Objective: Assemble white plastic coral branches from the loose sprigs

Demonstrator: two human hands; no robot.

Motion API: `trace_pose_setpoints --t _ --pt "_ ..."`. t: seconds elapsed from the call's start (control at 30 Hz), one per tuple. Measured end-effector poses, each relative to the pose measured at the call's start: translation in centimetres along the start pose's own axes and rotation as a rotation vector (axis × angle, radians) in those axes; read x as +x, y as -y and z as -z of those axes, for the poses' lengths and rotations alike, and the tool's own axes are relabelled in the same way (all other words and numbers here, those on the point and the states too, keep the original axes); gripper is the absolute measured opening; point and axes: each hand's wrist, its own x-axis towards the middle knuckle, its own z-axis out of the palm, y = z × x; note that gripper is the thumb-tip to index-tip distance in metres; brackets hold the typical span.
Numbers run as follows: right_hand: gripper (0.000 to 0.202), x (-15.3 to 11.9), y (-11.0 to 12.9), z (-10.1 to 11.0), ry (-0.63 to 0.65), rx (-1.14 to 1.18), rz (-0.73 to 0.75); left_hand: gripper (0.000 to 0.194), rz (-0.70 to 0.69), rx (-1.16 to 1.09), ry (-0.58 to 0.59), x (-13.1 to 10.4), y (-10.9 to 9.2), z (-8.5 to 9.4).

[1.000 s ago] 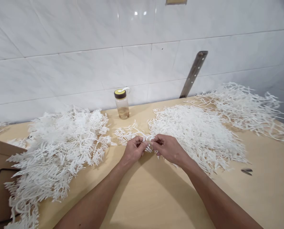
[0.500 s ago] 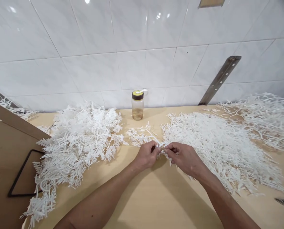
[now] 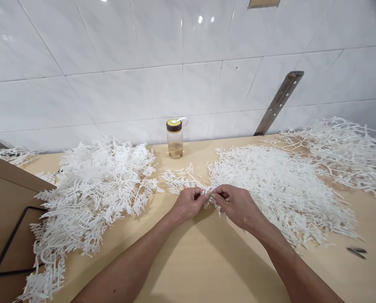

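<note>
Both hands meet over the middle of the table, pinched on a white plastic branch (image 3: 199, 183) with fine twigs. My left hand (image 3: 188, 203) is closed, its thumb and forefinger gripping the stem. Right beside it, my right hand (image 3: 235, 204) pinches the same branch, fingertips nearly touching the left ones. The exact spot under the fingertips is small and partly hidden. A loose heap of white twig sprigs (image 3: 276, 189) spreads just right of my hands. To the left lies a taller pile of white branched pieces (image 3: 102, 185).
Behind my hands a clear bottle (image 3: 175, 141) with a dark and yellow lid stands near the tiled wall. Bare white branches (image 3: 342, 151) lie at the back right. Small snips (image 3: 356, 252) rest at the right. A cardboard box (image 3: 7, 219) stands at the left edge.
The view has shifted slightly, so most things sit further left. My hands stay pinched on the branch, with their fingertips a little closer together.
</note>
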Motion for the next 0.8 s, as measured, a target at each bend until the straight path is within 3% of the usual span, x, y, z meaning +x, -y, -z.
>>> trace_pose_setpoints --t 0.37,0.6,0.8 --pt "0.023 0.0 0.1 -0.1 -0.043 -0.081 0.118 0.052 0.042 -0.062 -0.034 0.1 -0.7 0.0" --pt "0.022 -0.1 0.0 -0.2 -0.031 -0.064 0.104 0.05 0.079 -0.064 0.026 0.0 -0.7 0.2" --pt "0.017 0.4 -0.3 -1.8 -0.195 -0.264 0.2 0.049 0.084 -0.149 0.041 -0.1 -1.1 0.3"
